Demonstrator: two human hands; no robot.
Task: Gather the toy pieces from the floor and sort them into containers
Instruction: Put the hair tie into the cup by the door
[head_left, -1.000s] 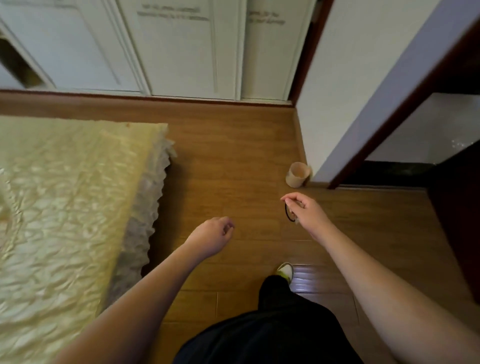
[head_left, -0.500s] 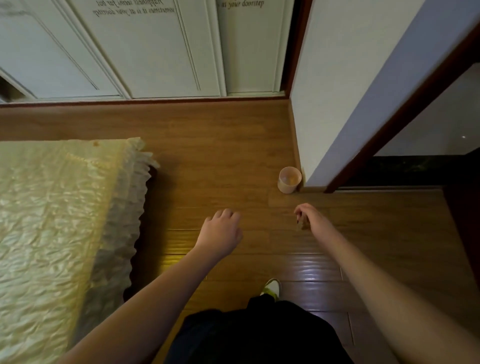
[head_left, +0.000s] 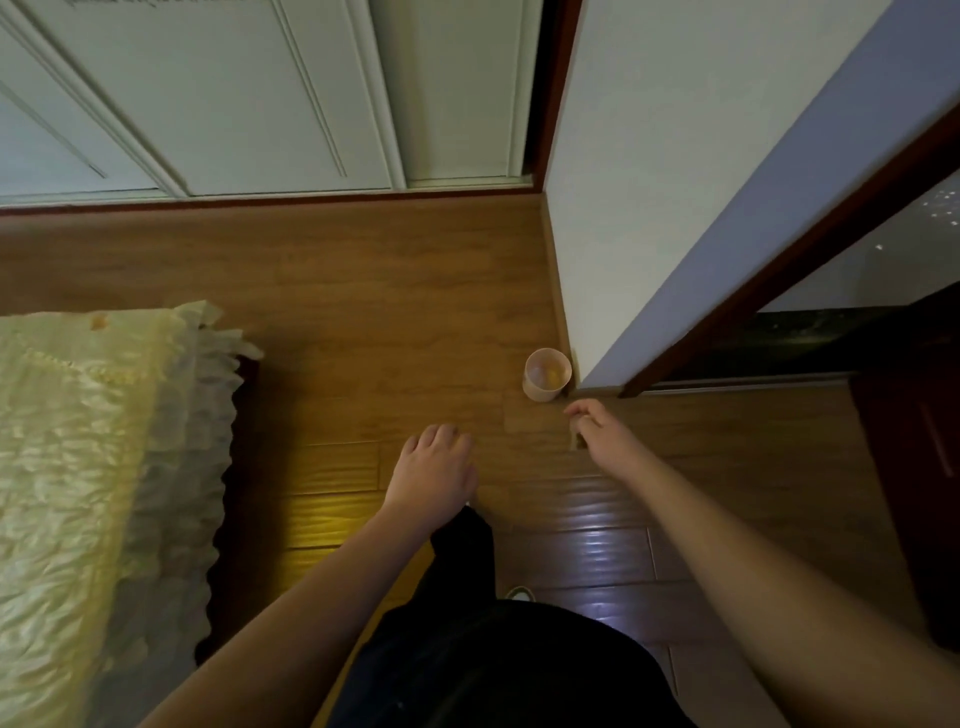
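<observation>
A small pale cup (head_left: 546, 375) stands upright on the wooden floor against the wall corner, with something yellowish inside it. My right hand (head_left: 602, 434) hovers just below and right of the cup, its fingers pinched around a small toy piece (head_left: 575, 440) that is mostly hidden by the hand. My left hand (head_left: 434, 470) hangs over the floor to the left, fingers loosely curled with nothing in them.
A bed with a shiny yellow cover (head_left: 78, 467) and frilled edge fills the left side. White wardrobe doors (head_left: 260, 104) run along the far wall. A dark doorway (head_left: 831, 332) opens to the right. My dark trouser leg (head_left: 467, 597) and shoe (head_left: 519, 593) are below.
I have stepped closer to the cup. My right hand, still pinching the small piece, has moved toward the cup. My left hand has turned palm down.
</observation>
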